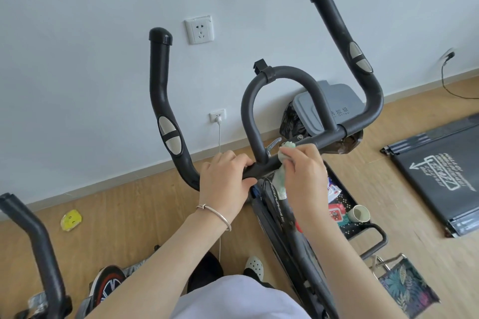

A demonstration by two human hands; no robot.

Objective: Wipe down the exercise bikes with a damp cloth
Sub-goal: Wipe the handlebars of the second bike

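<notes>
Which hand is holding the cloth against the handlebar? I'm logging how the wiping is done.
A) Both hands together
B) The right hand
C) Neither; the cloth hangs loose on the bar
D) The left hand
B: the right hand pinches the pale green cloth against the middle of the handlebar, while the left hand grips the bare bar beside it with no cloth in it.

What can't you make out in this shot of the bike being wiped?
- Head view: crossbar under the cloth, covered by the right hand.
- Bike frame below, hidden by both forearms.
- Second bike, cut off by the left edge.
- Grey bin lettering, partly behind the handlebar.
</notes>
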